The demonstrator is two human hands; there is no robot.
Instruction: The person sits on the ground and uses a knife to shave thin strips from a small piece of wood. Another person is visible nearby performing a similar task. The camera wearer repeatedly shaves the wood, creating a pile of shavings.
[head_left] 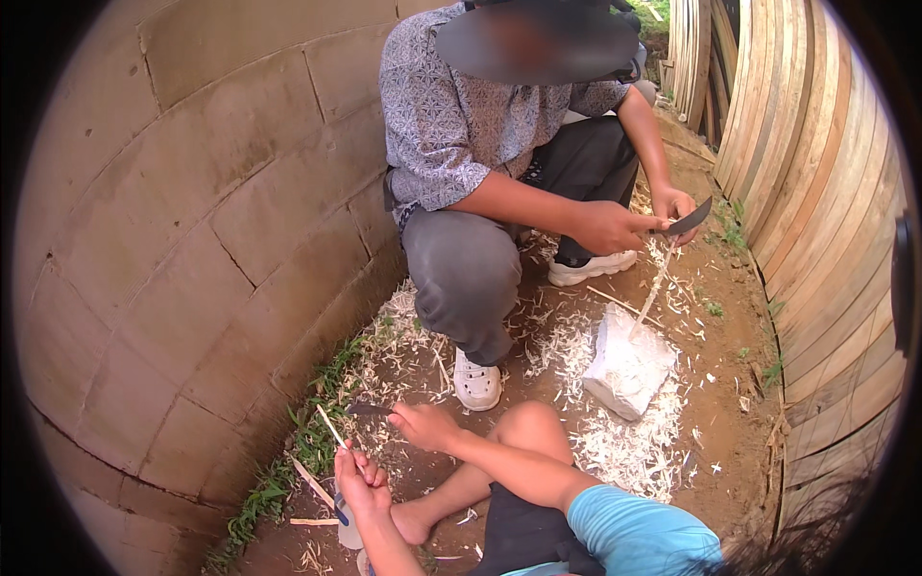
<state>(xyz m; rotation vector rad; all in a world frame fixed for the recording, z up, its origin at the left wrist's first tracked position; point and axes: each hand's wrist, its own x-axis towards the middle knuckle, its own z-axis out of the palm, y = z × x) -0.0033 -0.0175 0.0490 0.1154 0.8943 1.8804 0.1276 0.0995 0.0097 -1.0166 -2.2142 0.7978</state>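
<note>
My left hand is closed around a thin pale wooden stick, which tilts up and to the left out of my fingers. Just to its right, my right hand grips a knife. The dark blade points left toward the stick, with a small gap seeming to lie between them; actual contact cannot be made out. Its handle is mostly hidden in my fist. My bare leg is bent beneath my right forearm.
A co-worker crouches opposite, holding a dark-bladed knife and a pale stick above a white block. Wood shavings cover the dirt. A block wall stands left, wooden planks right. Loose sticks lie near my left hand.
</note>
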